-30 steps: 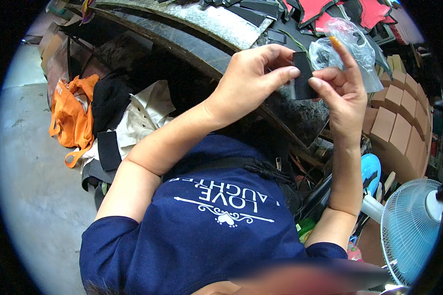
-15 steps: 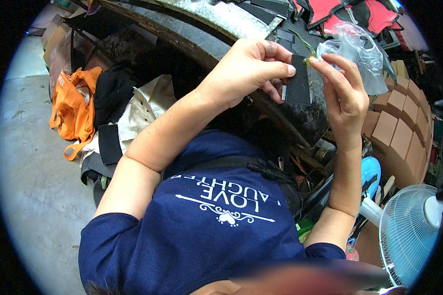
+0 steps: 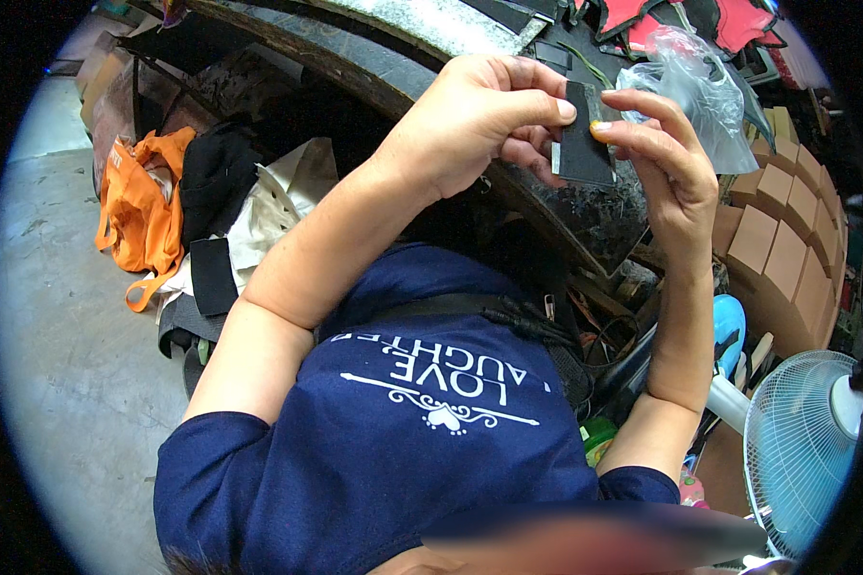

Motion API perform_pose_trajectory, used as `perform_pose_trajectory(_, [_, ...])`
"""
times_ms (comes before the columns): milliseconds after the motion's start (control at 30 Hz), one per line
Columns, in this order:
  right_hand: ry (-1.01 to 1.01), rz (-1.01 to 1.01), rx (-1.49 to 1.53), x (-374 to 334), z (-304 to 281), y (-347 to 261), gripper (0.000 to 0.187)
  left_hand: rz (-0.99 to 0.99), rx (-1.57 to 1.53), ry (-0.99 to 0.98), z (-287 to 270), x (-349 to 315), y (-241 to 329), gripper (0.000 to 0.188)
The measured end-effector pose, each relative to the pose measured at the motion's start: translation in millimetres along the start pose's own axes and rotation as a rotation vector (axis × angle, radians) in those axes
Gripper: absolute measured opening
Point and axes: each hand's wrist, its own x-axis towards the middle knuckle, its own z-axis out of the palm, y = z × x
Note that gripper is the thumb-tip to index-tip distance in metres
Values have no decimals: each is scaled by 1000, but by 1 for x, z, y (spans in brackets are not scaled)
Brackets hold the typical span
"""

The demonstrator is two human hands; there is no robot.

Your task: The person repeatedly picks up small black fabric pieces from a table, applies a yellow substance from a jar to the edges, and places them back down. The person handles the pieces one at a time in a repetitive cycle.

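A cluttered workshop fills the frame: a dark, worn tabletop (image 3: 585, 206) curves across the top, a grey concrete floor (image 3: 58, 316) spreads down the left side, and we look down past a navy printed T-shirt (image 3: 403, 431) at two raised bare arms.

Upper centre of the frame, we see a small flat black rectangular piece (image 3: 581, 134), perhaps fabric or foam, held upright above the tabletop edge. The left hand (image 3: 470, 120) pinches its left edge, thumb and forefinger closed on it, apparently to steady it at eye level. The right hand (image 3: 662, 158) meets it from the other side, its fingers (image 3: 633, 129) curled with the tips pressed to the piece's upper right edge, as if working or checking that edge. Held between both hands, the piece is kept clear of the clutter below.

Just right of the hands, a crumpled clear plastic bag (image 3: 690, 86) rests on the tabletop within easy reach. Red and black pieces (image 3: 729, 19) lie at the top right, and tan cardboard boxes (image 3: 777, 240) run in a row down the right. A white fan (image 3: 796, 450) stands at lower right; an orange bag (image 3: 139, 206) lies on the floor at left.
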Motion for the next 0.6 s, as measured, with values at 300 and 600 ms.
perform_pose_trajectory(300, [71, -241, -410, -20, -3, -1, 40, 48, -167, 13, -7, 4, -3, 15])
perform_pose_trajectory(600, [195, 330, 395, 5, 37, -7, 76, 282, 67, 213, -5, 2, -9, 14])
